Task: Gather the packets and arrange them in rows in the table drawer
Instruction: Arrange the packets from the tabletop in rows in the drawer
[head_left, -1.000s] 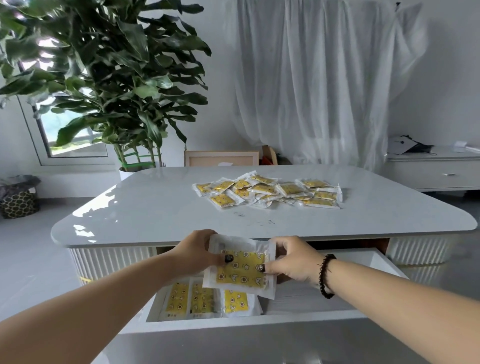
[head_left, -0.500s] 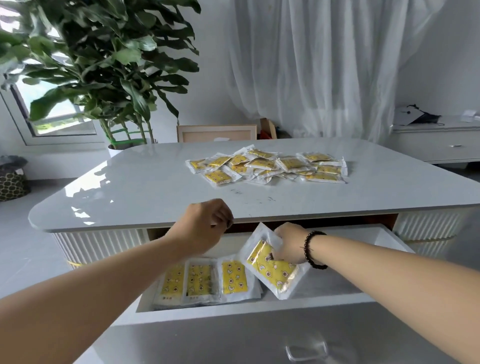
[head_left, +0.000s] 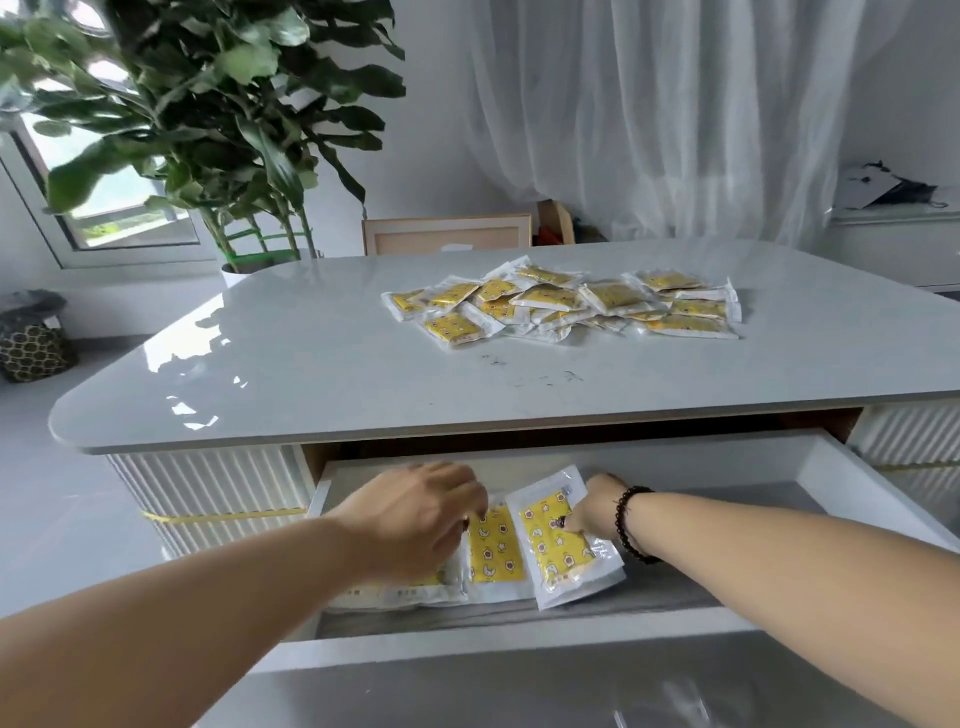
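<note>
Drawer (head_left: 857, 499) standing open under the worktop (head_left: 311, 353). Both hands reaching down into it. Right hand (head_left: 592, 512), dark bead bracelet (head_left: 631, 525) at the wrist, is pinching a yellow-printed packet (head_left: 561, 540) by its right edge; the packet is lying slightly tilted at the right end of a row, overlapping the neighbouring packet (head_left: 493, 551). Left hand (head_left: 415, 519) is lying fingers curled and loosely spread over the left part of the row, covering the packets beneath; whether it is gripping any, cannot tell. Row is sitting in the drawer's front left area. A loose pile of packets (head_left: 561, 306) is lying on the worktop, well apart from the drawer. Potted plant (head_left: 208, 130) and sheer curtain (head_left: 649, 114) behind.
</note>
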